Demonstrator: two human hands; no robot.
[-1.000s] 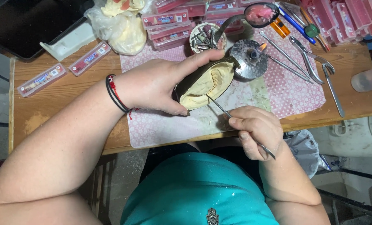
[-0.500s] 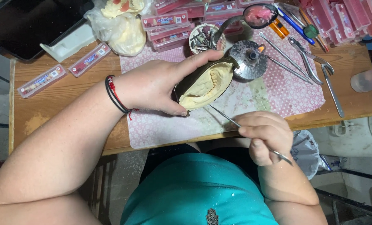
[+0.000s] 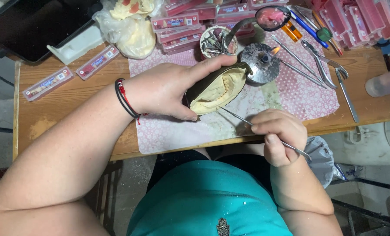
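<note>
head view, steeply down, seemingly close

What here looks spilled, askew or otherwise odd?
A small flame burns on the metal burner beside the left hand, close to the dental cast. Pale residue smears the wooden table. Nothing else stands out.

1. The left hand [image 3: 164, 89] holds a cream dental cast in a dark mould [image 3: 214, 89] above the bench [image 3: 72, 91].
2. The right hand [image 3: 278, 133] pinches a thin metal pick [image 3: 243, 120], its tip at the cast's edge.
</note>
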